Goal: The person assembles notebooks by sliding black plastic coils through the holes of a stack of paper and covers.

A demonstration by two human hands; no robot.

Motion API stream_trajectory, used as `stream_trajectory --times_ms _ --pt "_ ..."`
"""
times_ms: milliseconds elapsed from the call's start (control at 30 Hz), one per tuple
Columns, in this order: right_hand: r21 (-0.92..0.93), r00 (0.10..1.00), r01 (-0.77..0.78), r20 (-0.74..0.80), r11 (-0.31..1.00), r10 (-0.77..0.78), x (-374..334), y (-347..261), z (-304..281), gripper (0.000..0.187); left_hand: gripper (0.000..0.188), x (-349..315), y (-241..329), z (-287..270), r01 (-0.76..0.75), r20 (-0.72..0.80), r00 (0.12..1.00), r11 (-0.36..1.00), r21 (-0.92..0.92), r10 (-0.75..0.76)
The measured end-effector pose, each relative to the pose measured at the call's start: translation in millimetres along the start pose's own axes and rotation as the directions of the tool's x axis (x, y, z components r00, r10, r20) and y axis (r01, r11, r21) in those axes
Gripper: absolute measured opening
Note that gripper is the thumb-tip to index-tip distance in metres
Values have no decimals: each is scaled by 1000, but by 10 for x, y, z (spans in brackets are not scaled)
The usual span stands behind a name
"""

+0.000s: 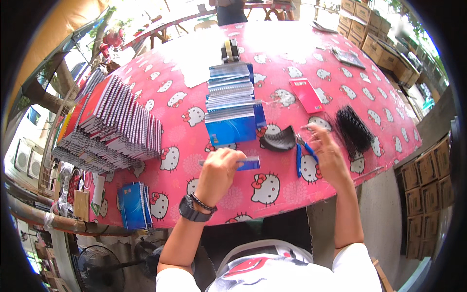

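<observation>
My left hand (220,173), with a black watch and a dark bracelet on its wrist, is closed on a thin blue notebook (250,163) seen nearly edge-on. Over the right part of the table, my right hand (330,155) has its fingers apart, and I see nothing held in them. Beside it lie pliers (299,160) with blue handles. A curved black piece (279,140) sits left of the pliers, and a bundle of black spiral coils (354,129) lies to the right. Ahead of my left hand is a row of blue spiral notebooks (230,127).
Tall stacks of spiral notebooks (114,129) fill the table's left side. A few blue notebooks (134,204) rest at the near left edge. A pink-red booklet (307,96) and a tape dispenser (230,51) lie farther back. Cardboard boxes (428,190) stand right of the pink table (272,207).
</observation>
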State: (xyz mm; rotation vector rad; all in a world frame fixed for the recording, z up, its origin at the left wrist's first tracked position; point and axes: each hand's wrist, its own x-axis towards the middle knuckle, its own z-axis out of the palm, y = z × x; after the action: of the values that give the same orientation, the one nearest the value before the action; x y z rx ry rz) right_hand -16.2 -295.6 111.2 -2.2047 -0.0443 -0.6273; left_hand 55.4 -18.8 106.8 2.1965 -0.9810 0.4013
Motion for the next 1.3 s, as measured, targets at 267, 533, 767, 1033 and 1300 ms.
stream_trajectory --times_ms 267,533,767,1033,1300 --pt "294 942 -20 326 955 -81 -153 -282 475 23 19 -192 105 148 -35 -56 998 999 -20 34" --pt "258 977 75 176 963 -123 -77 -271 622 24 17 -222 53 119 -39 -25 999 999 -31 38" --pt "342 915 131 319 930 -246 -78 -224 602 18 17 -183 84 141 -20 -44 999 999 -35 19" --pt "282 898 65 402 957 -179 -92 -351 574 32 26 -136 285 204 -29 -29 999 999 28 30" --pt "-497 999 43 15 866 -41 350 186 567 71 15 -153 258 291 -64 5 998 998 20 64"
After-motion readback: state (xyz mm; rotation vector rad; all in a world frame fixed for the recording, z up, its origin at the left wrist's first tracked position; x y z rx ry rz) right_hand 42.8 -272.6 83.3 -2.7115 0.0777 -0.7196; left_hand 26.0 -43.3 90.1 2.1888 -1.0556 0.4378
